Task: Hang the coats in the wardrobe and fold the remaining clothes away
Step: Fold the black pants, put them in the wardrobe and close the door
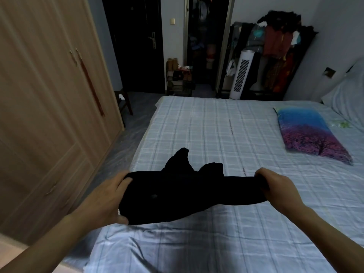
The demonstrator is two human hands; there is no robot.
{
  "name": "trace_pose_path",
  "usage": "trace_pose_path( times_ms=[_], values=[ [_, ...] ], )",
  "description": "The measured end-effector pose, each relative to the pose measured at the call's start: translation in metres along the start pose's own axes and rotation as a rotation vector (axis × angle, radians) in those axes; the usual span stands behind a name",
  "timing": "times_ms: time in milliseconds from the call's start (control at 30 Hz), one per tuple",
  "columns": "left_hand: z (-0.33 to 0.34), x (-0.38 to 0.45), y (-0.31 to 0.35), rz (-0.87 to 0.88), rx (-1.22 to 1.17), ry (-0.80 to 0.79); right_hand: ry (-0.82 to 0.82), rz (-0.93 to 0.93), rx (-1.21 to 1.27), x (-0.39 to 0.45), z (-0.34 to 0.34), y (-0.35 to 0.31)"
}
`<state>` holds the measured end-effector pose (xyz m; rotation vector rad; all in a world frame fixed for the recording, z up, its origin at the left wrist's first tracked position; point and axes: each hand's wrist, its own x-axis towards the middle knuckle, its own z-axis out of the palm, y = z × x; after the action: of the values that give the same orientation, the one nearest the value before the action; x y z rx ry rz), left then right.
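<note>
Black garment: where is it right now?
The black fabric garment is low in the head view, stretched between left hand and right hand over the checked bed.

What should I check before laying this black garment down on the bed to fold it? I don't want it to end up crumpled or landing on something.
1. Left hand grips one end of the black garment: ok.
2. Right hand grips the other end: ok.
3. Garment spread flat between the hands: not ok, bunched in the middle.
4. Bed sheet bare ahead of the garment: ok.
5. Pillow out of the way: ok, off to the right.
6. Kind of garment: cannot tell, too dark.
</note>
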<state>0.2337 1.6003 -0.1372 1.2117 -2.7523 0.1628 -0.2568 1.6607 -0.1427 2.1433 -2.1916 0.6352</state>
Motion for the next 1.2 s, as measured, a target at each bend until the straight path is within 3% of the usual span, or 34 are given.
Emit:
trace_pose_path(
  times_ms=[100,267,500,733,800,933,1033,1100,1200],
  values=[
    [0.005,-0.001,-0.004,0.005,0.192,-0.002,0.01,0.034,-0.007,0.003,-0.002,-0.002],
    [0.003,0.005,-0.013,0.042,0.234,0.207,0.03,0.035,-0.021,0.008,-0.002,-0.004],
    [-0.002,-0.005,-0.028,0.181,0.169,0.146,0.028,0.064,-0.04,0.009,-0.005,0.01],
    [0.001,-0.01,-0.034,0.063,0.27,0.275,0.03,0.093,-0.033,0.014,-0.005,0.015],
    [0.008,-0.007,-0.031,0.068,0.181,0.321,0.026,0.089,-0.019,0.016,-0.003,0.013],
    [0.018,-0.002,-0.02,0.052,-0.247,0.385,0.026,0.111,0.014,0.012,0.0,0.017],
    [0.019,0.006,-0.015,-0.13,-0.411,0.408,0.049,0.151,0.011,0.008,0.001,0.02],
    [0.017,0.015,-0.015,-0.232,-0.446,0.392,0.07,0.194,0.046,0.008,-0.001,0.018],
    [0.006,0.034,-0.016,-0.145,-0.348,0.397,0.12,0.228,0.128,0.012,-0.01,0.01]
  ],
)
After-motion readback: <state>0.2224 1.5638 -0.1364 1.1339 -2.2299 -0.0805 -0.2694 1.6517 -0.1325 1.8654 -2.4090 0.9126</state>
